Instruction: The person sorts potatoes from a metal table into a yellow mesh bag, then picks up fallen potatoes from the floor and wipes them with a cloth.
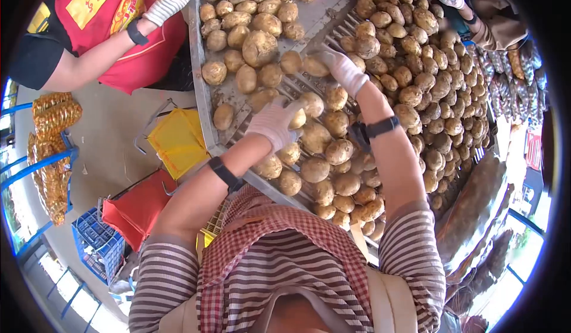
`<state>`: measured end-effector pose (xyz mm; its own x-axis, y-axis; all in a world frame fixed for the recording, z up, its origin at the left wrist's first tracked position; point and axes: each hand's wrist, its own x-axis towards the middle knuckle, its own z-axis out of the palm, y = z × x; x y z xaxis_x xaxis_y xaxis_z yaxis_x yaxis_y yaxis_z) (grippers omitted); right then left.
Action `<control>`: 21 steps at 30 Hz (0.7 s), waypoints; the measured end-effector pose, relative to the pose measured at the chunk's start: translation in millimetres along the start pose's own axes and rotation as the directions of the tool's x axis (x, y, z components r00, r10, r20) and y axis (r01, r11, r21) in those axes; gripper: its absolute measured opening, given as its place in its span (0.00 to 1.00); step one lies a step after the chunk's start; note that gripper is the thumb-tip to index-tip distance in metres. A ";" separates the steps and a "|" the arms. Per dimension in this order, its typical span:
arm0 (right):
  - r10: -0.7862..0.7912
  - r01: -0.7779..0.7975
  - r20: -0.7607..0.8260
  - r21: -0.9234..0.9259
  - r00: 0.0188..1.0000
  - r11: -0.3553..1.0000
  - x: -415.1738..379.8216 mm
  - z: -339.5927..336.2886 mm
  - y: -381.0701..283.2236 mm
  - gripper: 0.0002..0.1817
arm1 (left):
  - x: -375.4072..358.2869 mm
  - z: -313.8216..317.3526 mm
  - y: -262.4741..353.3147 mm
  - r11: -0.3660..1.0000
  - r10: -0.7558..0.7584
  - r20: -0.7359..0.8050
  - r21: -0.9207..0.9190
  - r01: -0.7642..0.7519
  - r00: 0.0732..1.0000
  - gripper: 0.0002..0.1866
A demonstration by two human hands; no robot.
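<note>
Metal table (315,9), potatoes (315,138) around hands (269,125)

Left hand (273,125): fingertips partly hidden, potato (297,120) underneath half covered, grip can't be told. Right hand (344,72) blurred at the fingertips; seems to touch a potato (315,66), hard to be sure. Metal table (321,15) cut off at top edge, near side partly hidden by checked apron (262,229). Upper-left co-worker's hand (171,5) runs to top edge. Blue crate (113,247) contents too small to tell.
</note>
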<state>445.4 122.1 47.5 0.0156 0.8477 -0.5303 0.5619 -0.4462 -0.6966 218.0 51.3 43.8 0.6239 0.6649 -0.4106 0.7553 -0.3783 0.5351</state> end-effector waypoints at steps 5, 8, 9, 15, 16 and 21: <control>0.015 -0.200 0.226 0.823 0.974 0.532 -41.9 2.0 26.7 0.26 | 17.1 -5.5 -3.6 1.000 0.025 0.043 -0.013 -0.024 0.999 0.40; -0.040 -0.168 0.210 0.868 0.977 0.467 -65.1 6.7 32.9 0.28 | 14.8 7.3 -26.9 0.274 -0.077 0.106 -0.954 0.123 0.991 0.36; 0.042 -0.171 0.171 0.871 0.984 0.460 -76.0 13.0 23.0 0.29 | 7.9 12.7 -38.3 -0.223 0.010 0.212 -0.952 0.209 0.977 0.35; -0.190 0.152 -0.054 0.821 0.980 0.550 -110.3 68.9 -2.1 0.19 | -19.7 -5.6 -33.6 -0.691 0.266 0.167 -0.654 0.308 0.950 0.46; -0.309 0.256 -0.084 0.780 0.947 0.571 -117.5 76.4 -8.7 0.19 | -21.6 -7.2 -33.2 -0.697 0.265 0.163 -0.648 0.306 0.950 0.46; -0.468 0.484 -0.337 -0.042 0.817 0.874 -51.5 53.2 -15.9 0.18 | -34.4 7.4 -49.0 -0.840 0.307 0.029 -0.462 0.285 0.951 0.48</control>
<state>391.5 70.3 60.2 0.0284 0.9980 0.0558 0.5337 0.0321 -0.8451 161.1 42.1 26.2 0.8314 0.4977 -0.2472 -0.5489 0.8048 -0.2259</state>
